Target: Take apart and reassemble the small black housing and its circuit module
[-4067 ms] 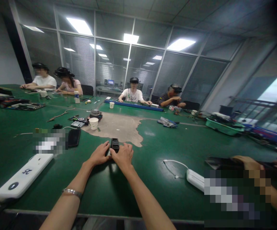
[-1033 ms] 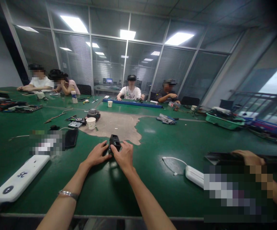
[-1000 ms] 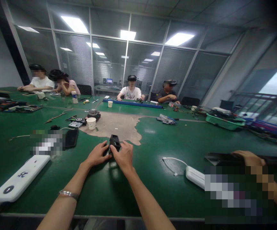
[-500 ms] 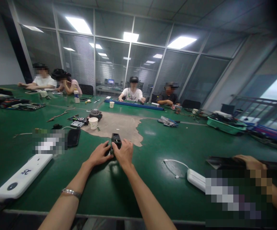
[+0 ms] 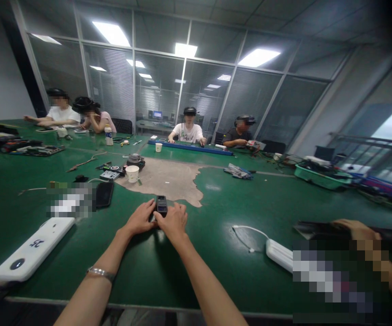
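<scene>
A small black box-shaped device with openings in its upper face is held between my two hands, close over the green table. My left hand presses against its left side, the thumb low by its near edge. From the right, my right hand grips it, with the thumb across its near side and the other fingers curled beyond. The palms hide the lower part of the device, and its exact kind cannot be made out.
White power banks lie at left and right, the right one with a cable. Ahead are a phone, paper cup, loose electronic parts and gloves. Another person's hand is at right; several people sit across.
The black device has tilted and turned between my hands, showing more of its upper face. My right thumb has shifted lower and left. Across the table, a person in dark clothing has raised a pale object.
</scene>
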